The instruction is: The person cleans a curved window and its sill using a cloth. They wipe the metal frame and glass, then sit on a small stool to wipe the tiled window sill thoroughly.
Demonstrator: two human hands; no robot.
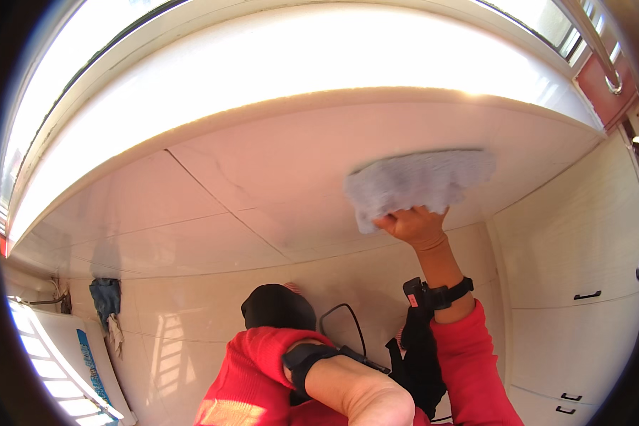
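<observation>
My right hand grips the lower edge of a fluffy grey cloth. The cloth lies spread against the pale tiled wall below a window sill. My left hand is bent in at the bottom edge, near my body. Only the wrist and part of the hand show there, and the fingers are hidden. Both forearms carry black straps with small devices, below pushed-up red sleeves.
A white window sill juts out above the wall. White cabinets with black handles stand at right. Dark and beige rags lie at left, near a white appliance. A black cable loops near my legs; a metal bar is upper right.
</observation>
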